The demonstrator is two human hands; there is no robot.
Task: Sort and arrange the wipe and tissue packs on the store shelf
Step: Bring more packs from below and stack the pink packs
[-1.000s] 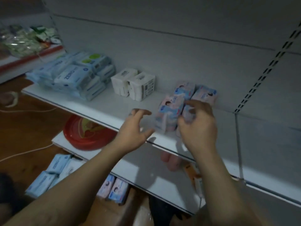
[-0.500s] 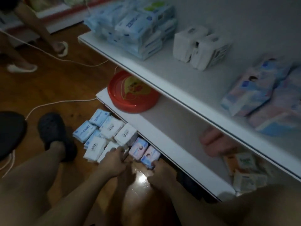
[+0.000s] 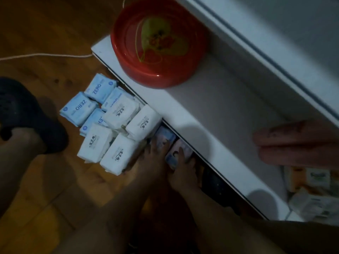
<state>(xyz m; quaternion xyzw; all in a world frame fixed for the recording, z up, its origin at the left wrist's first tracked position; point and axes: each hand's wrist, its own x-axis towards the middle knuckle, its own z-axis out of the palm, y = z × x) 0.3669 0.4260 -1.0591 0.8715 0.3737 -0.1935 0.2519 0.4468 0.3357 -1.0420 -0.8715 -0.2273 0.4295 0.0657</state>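
Both forearms enter from the bottom edge, reaching down to the wood floor at the foot of the shelving. Right hand: fingers curled over the near pink-and-blue pack, gripping it. Left hand: fingers laid on the far pink-and-blue pack, wedged between it and a white pack; dim and blurred, cannot tell if it has closed on it. The two packs are soft wrapped, pink with blue ends, and the near one has a small dark-haired face print. They lie side by side on the floor, half tucked under the front edge of the low shelf.

Just left, touching: four white packs, pillow-shaped, with dark script print. Beyond them is a heap of light blue ZERO packs with dark blue lettering, some overlapped by the white ones.

Far left: a black slipper on a foot.

On the low shelf: a red bowl with a yellow-green heart motif, overhanging the front edge. A blurred pink thing at right, unclear. Pale and orange boxes lower right. A white cable crosses the floor. The upper shelf is at top right.
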